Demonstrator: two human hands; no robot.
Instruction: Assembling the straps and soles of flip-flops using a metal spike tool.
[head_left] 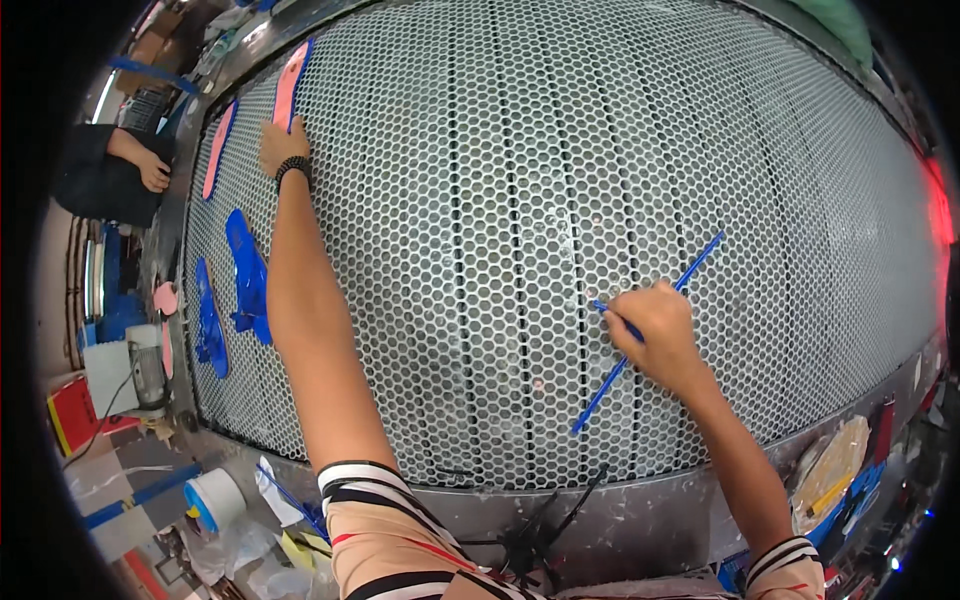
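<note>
My left hand (283, 150) reaches to the far left of a honeycomb metal bed (420, 250), closed on the near end of a pink sole-shaped piece with a blue border (291, 88). Its fingertips are partly hidden. A second pink sole-shaped piece (219, 150) lies just left of it. My right hand (655, 330), right of centre, is closed on thin blue strips. One long blue strip (598, 397) runs diagonally under the hand, sticking out at both sides. Two blue sole-shaped pieces with loose flaps, one nearer (210, 325) and one farther (243, 255), lie left of my left forearm.
A person's hand (152, 172) rests by the bed's left edge. Pink offcuts (166, 298) lie on the frame. A white tub (214, 500) and plastic scraps are at lower left; a clear bag with a yellow item (832, 490) is at lower right. Red light glows at the right edge.
</note>
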